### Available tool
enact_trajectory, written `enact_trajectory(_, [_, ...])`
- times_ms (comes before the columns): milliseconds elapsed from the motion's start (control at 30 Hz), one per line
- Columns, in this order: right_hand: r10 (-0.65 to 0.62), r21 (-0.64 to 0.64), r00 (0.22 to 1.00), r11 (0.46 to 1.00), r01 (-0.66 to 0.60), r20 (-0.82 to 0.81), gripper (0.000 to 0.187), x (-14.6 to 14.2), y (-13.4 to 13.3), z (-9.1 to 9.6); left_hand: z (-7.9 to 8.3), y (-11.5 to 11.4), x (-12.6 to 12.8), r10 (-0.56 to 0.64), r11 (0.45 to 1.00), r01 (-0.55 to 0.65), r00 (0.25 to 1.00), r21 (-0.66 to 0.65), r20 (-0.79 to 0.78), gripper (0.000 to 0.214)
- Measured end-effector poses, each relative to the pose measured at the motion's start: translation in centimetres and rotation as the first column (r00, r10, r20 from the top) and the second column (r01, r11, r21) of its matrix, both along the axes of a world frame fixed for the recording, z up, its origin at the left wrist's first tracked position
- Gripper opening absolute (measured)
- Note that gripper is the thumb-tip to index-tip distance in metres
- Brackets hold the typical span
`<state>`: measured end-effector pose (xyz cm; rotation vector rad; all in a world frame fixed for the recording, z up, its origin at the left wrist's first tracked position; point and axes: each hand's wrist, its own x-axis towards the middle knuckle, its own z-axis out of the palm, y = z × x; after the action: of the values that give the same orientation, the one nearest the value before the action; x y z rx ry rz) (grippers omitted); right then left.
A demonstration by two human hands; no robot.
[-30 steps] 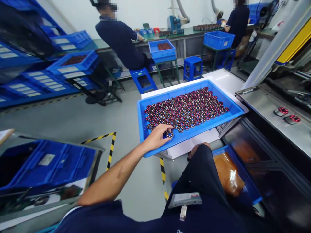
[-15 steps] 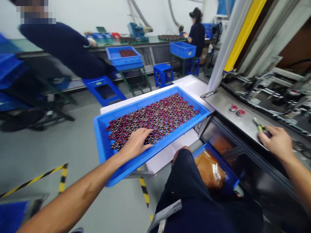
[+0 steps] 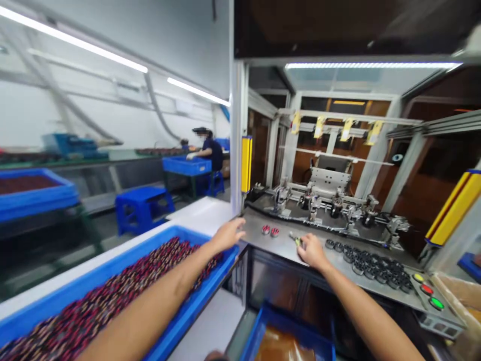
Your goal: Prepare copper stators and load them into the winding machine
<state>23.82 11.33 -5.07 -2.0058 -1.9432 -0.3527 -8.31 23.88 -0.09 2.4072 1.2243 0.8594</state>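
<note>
Head view shows left hand (image 3: 227, 234) spread, right hand (image 3: 312, 250) gripping green-handled tool (image 3: 297, 241), bin label (image 3: 203, 169) illegible.

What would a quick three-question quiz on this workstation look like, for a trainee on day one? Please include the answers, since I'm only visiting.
1. Multiple choice: what does the right hand have in its grip?
A) a blue stool
B) a green-handled tool
C) a yellow panel

2. True or false: in this view, two red-topped parts stand on the metal ledge between the left hand and the tool.

3. Short answer: which three colours are the round buttons near the ledge's right end?

Key: 1. B. 2. True. 3. Yellow, red and green.
</note>
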Motion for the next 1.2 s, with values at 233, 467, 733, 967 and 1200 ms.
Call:
enact_trajectory(233, [0.016, -0.008, 0.995, 1.0, -0.017, -0.1, 0.03, 0.4, 0.2, -1.1, -3.8, 4.0, 6.0, -0.131, 0.961, 0.14, 0.99, -0.239, 0.055, 0.035])
enact_trajectory(467, [0.076, -0.06, 0.987, 0.995, -0.086, -0.143, 0.031, 1.0, 1.0, -1.3, -6.2, 6.8, 8.0, -0.14, 0.896, 0.212, 0.969, -0.391, 0.206, 0.038])
enact_trajectory(733, [0.099, -0.031, 0.979, 0.994, -0.107, -0.179, 0.031, 0.8, 0.5, -0.9, -4.2, 5.3, 8.5, -0.053, 0.895, 0.192, 0.942, -0.402, 0.331, 0.034])
enact_trajectory(967, [0.19, 0.071, 0.931, 0.982, -0.176, -0.313, 0.03, 0.1, -0.5, 1.3, 1.0, -3.6, 4.2, -0.069, 0.946, 0.242, 0.801, -0.217, 0.595, 0.071])
enact_trajectory(1200, [0.439, 0.279, 0.689, 0.898, -0.339, -0.577, 0.035, -5.0, -8.4, 7.4, 2.7, -19.1, 2.4, -0.357, 0.923, 0.357, 0.664, 0.141, 0.657, 0.062])
